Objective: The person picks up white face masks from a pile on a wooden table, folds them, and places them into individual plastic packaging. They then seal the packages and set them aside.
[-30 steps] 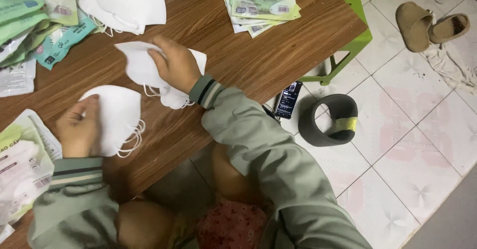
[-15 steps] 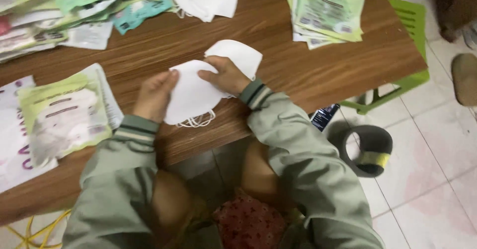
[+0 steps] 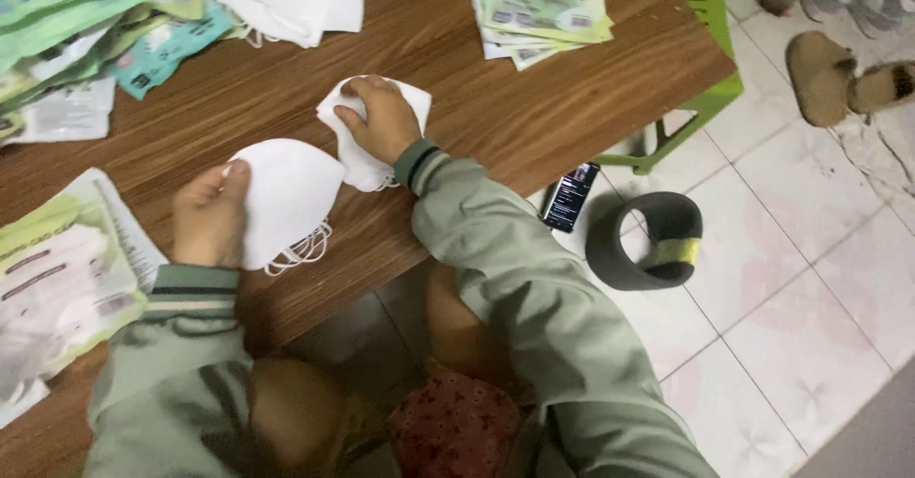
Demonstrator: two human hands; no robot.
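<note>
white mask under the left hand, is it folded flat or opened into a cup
Folded flat. The white mask lies as a flat half-oval on the wooden table, ear loops trailing at its lower edge, left hand pressing its edge.
</note>
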